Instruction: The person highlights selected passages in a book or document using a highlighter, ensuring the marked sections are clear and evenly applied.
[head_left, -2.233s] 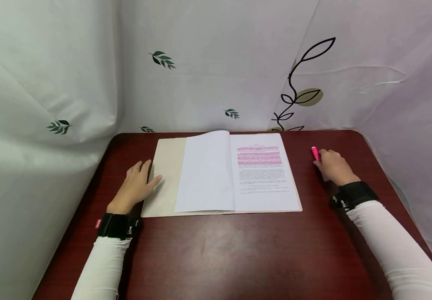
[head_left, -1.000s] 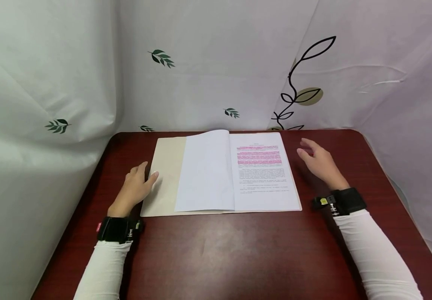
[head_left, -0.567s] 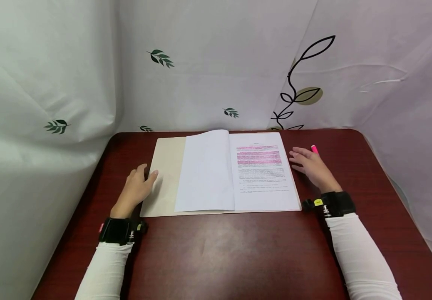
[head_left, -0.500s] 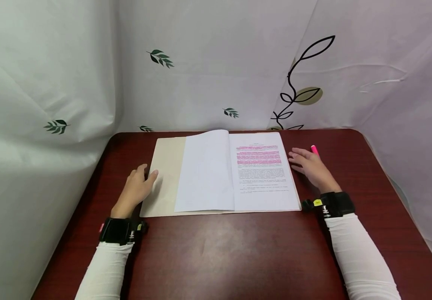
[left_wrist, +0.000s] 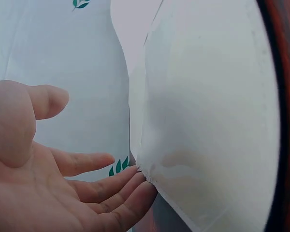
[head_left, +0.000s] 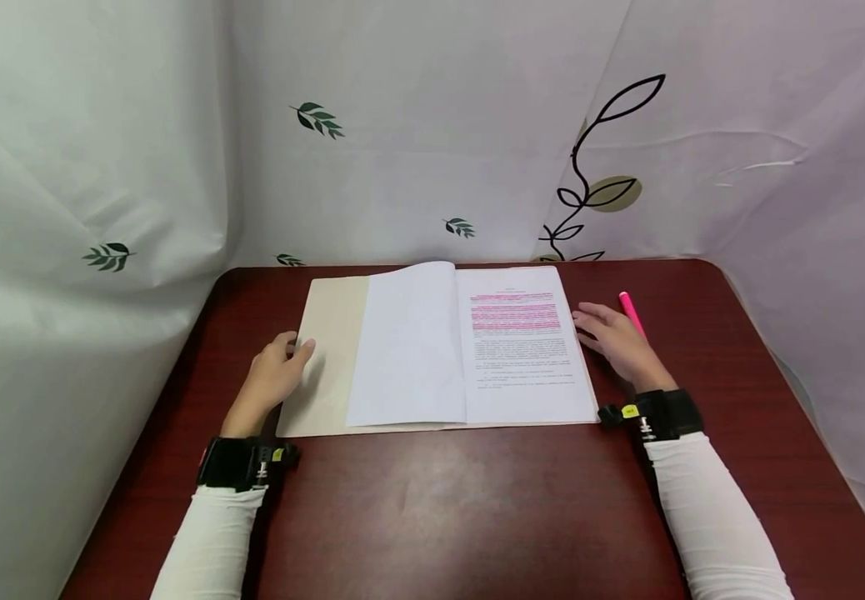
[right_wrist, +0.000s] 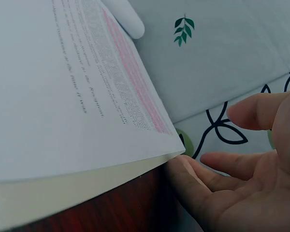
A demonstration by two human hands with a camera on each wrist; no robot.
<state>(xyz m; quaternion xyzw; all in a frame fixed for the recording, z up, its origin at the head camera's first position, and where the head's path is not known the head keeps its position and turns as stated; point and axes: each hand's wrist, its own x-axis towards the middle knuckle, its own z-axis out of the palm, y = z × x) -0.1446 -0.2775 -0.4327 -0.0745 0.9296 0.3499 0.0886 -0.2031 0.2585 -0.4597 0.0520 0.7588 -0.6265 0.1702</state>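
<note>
A cream folder [head_left: 337,325] lies spread on the table, with a blank white page [head_left: 410,354] turned over to the left. On its right side a printed sheet [head_left: 526,400] carries pink highlighted lines near the top. My left hand [head_left: 271,375] is at the folder's left edge; in the left wrist view its extended fingertips [left_wrist: 147,186] meet that edge, thumb apart. At the opposite edge is my right hand [head_left: 620,343], whose fingers [right_wrist: 188,181] reach just under the folder's rim in the right wrist view. A pink highlighter [head_left: 631,312] lies beside this hand, partly hidden by it.
The dark red-brown table [head_left: 440,508] has rounded far corners. Behind it hangs a white curtain [head_left: 402,125] printed with leaves, and it runs down both sides too. Black straps with small cameras sit on both wrists.
My right hand has let go of the pink highlighter, leaving it on the table, and has moved left to the folder's right edge. The left hand has shifted only slightly.
</note>
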